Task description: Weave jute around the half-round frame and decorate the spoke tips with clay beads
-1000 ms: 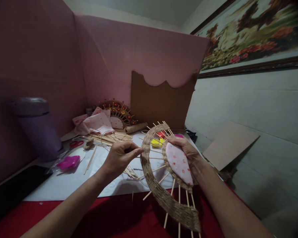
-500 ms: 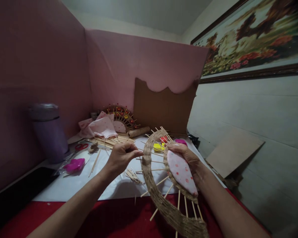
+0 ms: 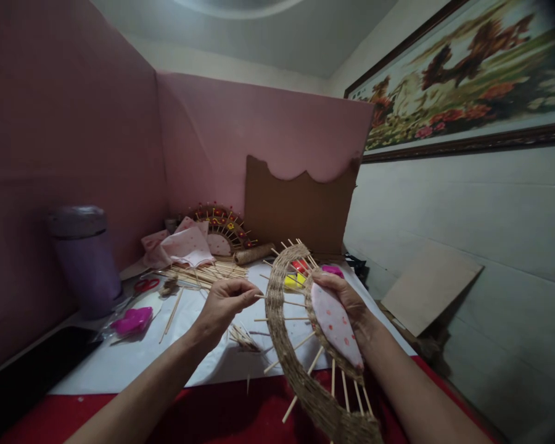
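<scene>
My right hand (image 3: 342,296) grips a fan-shaped frame by its inner half-circle, which is covered in pale cloth with red spots (image 3: 335,324). Thin wooden sticks (image 3: 300,342) radiate from that half-circle through a wide arc of woven brown twine (image 3: 277,333). The frame is tilted, its lower end toward me. My left hand (image 3: 229,302) is closed in a pinch beside the arc's left edge, at a protruding stick end. What lies between its fingertips is too small to make out.
Behind are spotted cloth (image 3: 187,243), a decorated fan (image 3: 231,225), a twine roll (image 3: 254,254) and piled sticks (image 3: 203,271). Leftward are red scissors (image 3: 147,284), a magenta packet (image 3: 133,320) and a purple tumbler (image 3: 86,265). Brown cardboard (image 3: 296,209) stands at the back.
My left hand's pinched fingers have shifted slightly left and down, a little away from the woven arc. My right hand keeps its hold. The whole view has tilted up slightly.
</scene>
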`<state>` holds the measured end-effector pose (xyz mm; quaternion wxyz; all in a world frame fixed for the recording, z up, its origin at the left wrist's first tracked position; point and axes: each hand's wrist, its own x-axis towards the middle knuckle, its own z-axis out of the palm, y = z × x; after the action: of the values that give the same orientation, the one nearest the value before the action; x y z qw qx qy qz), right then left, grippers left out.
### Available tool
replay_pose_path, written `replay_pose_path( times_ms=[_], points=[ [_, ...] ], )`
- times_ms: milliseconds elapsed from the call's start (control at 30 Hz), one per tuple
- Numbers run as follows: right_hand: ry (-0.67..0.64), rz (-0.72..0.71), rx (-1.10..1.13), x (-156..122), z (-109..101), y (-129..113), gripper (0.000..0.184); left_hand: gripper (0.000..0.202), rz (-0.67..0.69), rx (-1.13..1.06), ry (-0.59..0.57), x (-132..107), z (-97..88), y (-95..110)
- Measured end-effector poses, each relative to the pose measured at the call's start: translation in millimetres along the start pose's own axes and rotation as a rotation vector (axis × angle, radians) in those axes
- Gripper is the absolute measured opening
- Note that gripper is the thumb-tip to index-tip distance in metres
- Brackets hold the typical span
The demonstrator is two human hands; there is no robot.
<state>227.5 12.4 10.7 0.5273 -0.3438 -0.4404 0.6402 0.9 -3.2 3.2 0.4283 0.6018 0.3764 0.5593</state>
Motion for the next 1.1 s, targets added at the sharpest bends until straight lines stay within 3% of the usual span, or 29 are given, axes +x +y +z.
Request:
replay_pose_path(
  times_ms=[367,633,800,933,1100],
  points=[
    [0.050,-0.053,0.020,10,-5,3,0.009,0.022,-0.067,-0.008,0.008,2,4.4,3],
    [-0.067,0.051,-0.037,5,-6,4,0.015,0.044,-0.393,-0.120,-0.316,3,-8.8,-3],
    [-0.085,0.122,-0.099,6,-5,4,0.015,0.045,-0.523,-0.194,-0.400,1,-11.4,3],
    [-0.044,0.092,-0.106,8,-5,4,0.016,0.042,-0.497,-0.187,-0.363,2,-10.1,5],
    [-0.066,0.099,-0.133,12,-8,6,0.023,0.042,-0.345,-0.075,-0.249,2,-7.6,6]
  ],
)
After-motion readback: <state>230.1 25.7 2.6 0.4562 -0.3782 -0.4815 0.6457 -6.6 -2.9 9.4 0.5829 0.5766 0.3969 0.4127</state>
